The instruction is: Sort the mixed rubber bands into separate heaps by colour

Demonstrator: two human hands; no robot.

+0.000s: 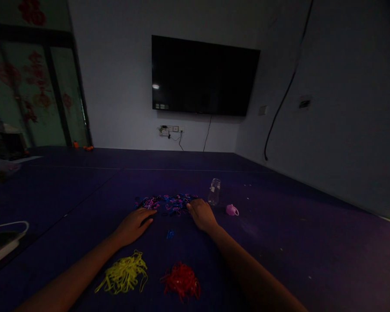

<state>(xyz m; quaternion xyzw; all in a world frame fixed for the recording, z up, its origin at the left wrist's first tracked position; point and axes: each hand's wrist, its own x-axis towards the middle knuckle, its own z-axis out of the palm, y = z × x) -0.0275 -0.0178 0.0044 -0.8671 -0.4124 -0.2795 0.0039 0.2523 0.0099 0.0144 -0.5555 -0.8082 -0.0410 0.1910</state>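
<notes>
Bands [176, 202], pink and blue, lie heaped between and just beyond the fingertips [154, 212]. Left hand [131, 227] has fingers together, thumb apart; right hand [203, 215] curves at the heap's edge, grip unclear.

A dark purple surface [279, 247] bears a mixed heap of pink and blue loops [176, 204], spread from just ahead of the left fingers [147, 212] to beside the right fingers [194, 205]. Nearer the wearer than both lie a blue cluster [170, 234], a yellow pile [125, 274] and a red pile [182, 281]; right of the right fingers are a clear bottle [214, 193] and a pink cap [231, 210].
</notes>
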